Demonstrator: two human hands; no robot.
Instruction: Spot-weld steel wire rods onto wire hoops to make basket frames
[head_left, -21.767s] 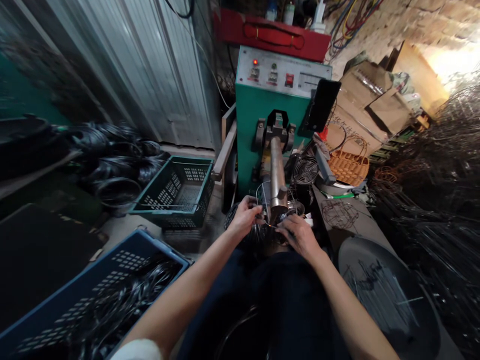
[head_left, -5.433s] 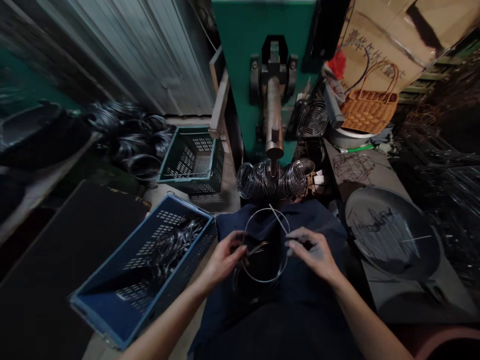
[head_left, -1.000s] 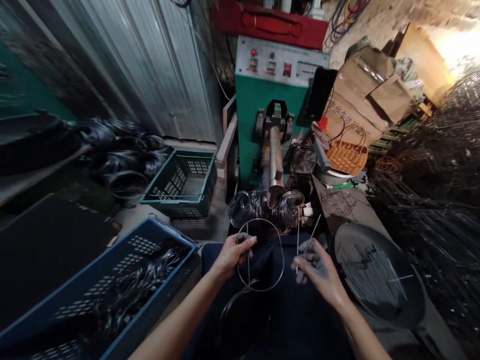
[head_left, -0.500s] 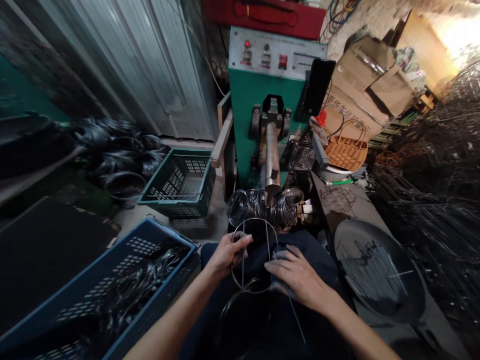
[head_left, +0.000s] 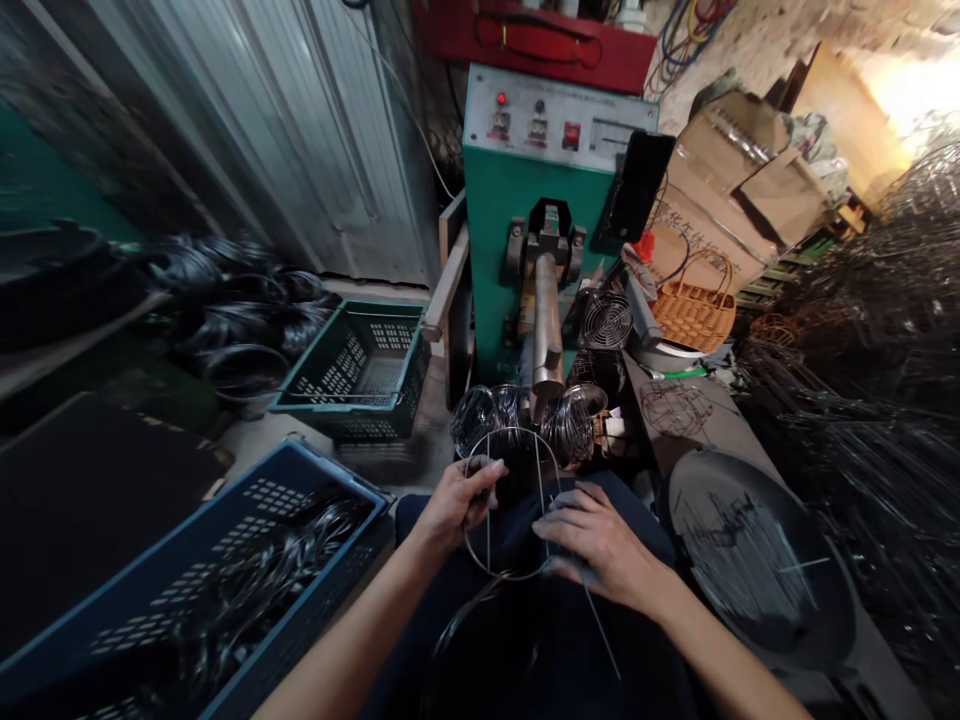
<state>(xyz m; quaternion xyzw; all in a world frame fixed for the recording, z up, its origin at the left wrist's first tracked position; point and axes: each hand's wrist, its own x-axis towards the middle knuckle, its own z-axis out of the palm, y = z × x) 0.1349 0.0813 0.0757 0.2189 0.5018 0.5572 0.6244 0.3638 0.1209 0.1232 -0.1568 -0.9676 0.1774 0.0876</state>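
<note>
Holding wire ring (head_left: 513, 428), second rod (head_left: 540, 475) now across

Worn on the head, facing forward and down.

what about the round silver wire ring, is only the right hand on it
No, the left hand holds the round silver wire ring by its left side.
</note>
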